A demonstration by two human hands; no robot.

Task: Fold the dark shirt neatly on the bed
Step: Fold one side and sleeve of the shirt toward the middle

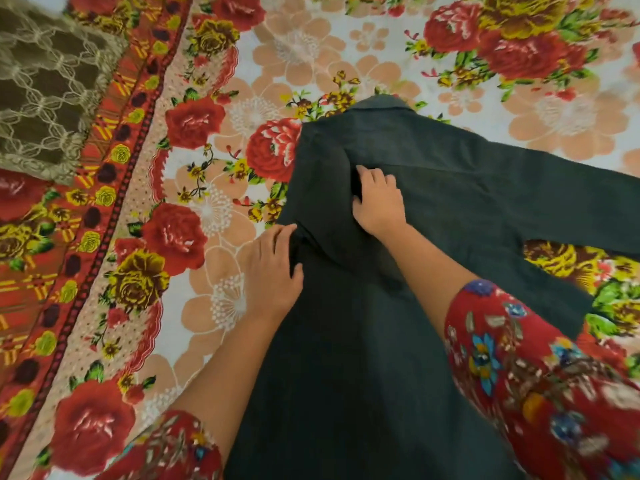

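— Flowered bed all round, with a lace cloth in the upper left of the frame. And the dark shirt?
— Spread flat on the bed, centre of the frame, collar toward the top, one long sleeve stretched out to the right edge.
— Hands?
— At the shirt's left side edge, the left hand, with a bunch of cloth caught between thumb and fingers. Higher up, about mid-chest, the right hand, fingers curled into a ridge of fabric and gripping it.
— Step in hand, then?
— Looks like the first lengthwise fold, bringing the left side in over the body. Probably the other sleeve tucked beneath, but hidden, so hard to say.
— Next?
— Likely flattening that fold and smoothing out the ridge, then reaching for the outstretched sleeve and laying it across. Calls for a straight edge from shoulder to hem. Soft cloth, prone to creasing if dragged. Bottom hem out of frame, so no telling how even down there.
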